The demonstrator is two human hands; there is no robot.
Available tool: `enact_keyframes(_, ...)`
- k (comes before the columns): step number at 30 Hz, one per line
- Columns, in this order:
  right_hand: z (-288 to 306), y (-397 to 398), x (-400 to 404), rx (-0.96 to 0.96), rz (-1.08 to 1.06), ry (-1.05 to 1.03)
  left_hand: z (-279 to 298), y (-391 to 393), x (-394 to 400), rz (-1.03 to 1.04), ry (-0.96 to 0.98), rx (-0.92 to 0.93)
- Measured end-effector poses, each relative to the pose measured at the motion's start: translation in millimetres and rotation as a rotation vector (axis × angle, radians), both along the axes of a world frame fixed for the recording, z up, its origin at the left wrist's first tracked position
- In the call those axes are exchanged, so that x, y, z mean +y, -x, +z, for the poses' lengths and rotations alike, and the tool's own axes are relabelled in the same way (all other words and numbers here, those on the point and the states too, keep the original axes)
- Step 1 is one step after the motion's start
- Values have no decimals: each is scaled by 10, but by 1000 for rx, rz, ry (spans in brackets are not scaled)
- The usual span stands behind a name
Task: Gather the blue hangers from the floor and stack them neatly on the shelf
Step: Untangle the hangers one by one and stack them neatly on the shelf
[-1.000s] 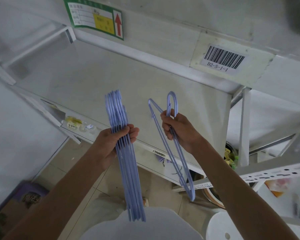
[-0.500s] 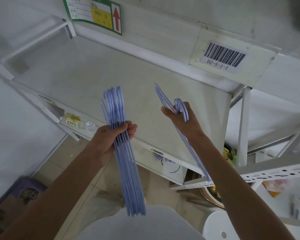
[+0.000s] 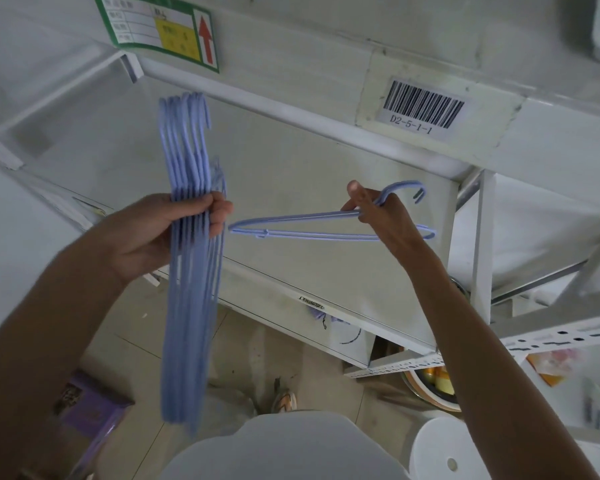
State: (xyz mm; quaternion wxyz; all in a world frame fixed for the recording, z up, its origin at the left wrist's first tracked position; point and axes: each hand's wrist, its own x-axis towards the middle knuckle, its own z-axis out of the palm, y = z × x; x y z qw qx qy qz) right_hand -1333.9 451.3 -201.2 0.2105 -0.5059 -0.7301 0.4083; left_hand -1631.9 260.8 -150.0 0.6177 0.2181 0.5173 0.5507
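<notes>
My left hand (image 3: pixel 174 233) grips a bundle of several blue hangers (image 3: pixel 187 299) held upright, hooks at the top, over the left part of the white shelf (image 3: pixel 309 168). My right hand (image 3: pixel 385 220) pinches a single blue hanger (image 3: pixel 312 226) at the base of its hook. That hanger lies almost level above the shelf, its hook pointing right and its left tip close to the bundle. Both hands hover above the shelf surface; neither hanger set touches it.
A barcode label (image 3: pixel 423 109) and a green sign with a red arrow (image 3: pixel 163 29) sit on the beam above. A white upright post (image 3: pixel 482 251) stands at right. Below are floor tiles, a purple box (image 3: pixel 90 414), a white stool (image 3: pixel 440 455) and bowls.
My right hand turned the single hanger from hanging steeply to lying nearly level and pointed it toward the bundle. My left hand raised the bundle higher.
</notes>
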Motion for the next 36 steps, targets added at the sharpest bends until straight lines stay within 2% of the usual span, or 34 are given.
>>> enact_keyframes(4, 9, -51, 136, 56, -54, -42, 96, 294, -36, -61, 17, 163)
enact_keyframes(8, -26, 73, -2, 199, -58, -93, -50, 351, 12, -152, 90, 197)
enact_keyframes(14, -151, 481, -375, 269, 170, -24, -489, -65, 204, -204, 117, 110)
enact_keyframes(18, -227, 674, -588, 398, 179, 21, -706, -406, 273, -260, 94, 20)
enact_keyframes(21, -281, 814, -760, 458, 173, -49, -786, -611, 288, -263, 70, -9)
enact_keyframes(26, -300, 869, -882, 422, 180, -231, -839, -768, 263, -235, 51, -61)
enact_keyframes(30, -300, 793, -897, 251, 281, -325, -821, -816, 309, -187, 49, 22)
enact_keyframes(32, -251, 770, -909, 208, 267, -262, -809, -885, 344, -164, 79, 9)
enact_keyframes(36, -183, 611, -863, 244, 187, -78, -788, -985, 396, -149, 131, -85)
